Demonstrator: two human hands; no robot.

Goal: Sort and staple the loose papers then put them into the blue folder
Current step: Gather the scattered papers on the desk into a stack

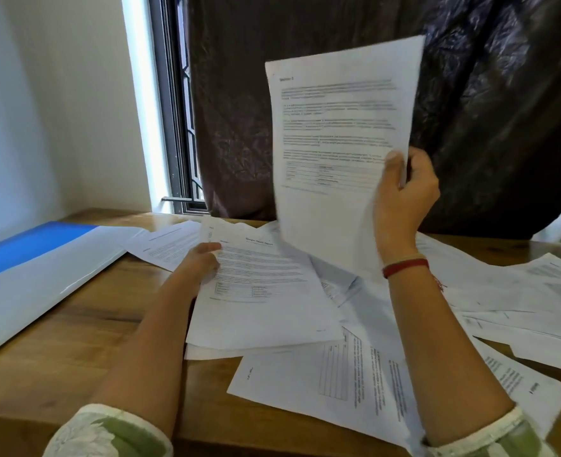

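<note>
From the head camera, the right hand (404, 196) pinches a printed sheet (338, 143) by its lower right edge, thumb in front and fingers behind. It holds the sheet upright at eye level against the dark curtain (239, 94), most likely so that its heading can be read and matched.

The left hand (203, 262) grips the left edge of another page (262, 291), thumb on top. This page lies over a few others near the middle of the counter (84, 331), probably a pile being built for one document.

More loose papers (519, 298) are strewn at odd angles to the right and toward the near edge, unsorted.

The blue folder (38, 255) lies flat at the far left, well apart from the mess, likely parked there until the sets are ready. No stapler shows, so sorting seems to be the step in hand.
</note>
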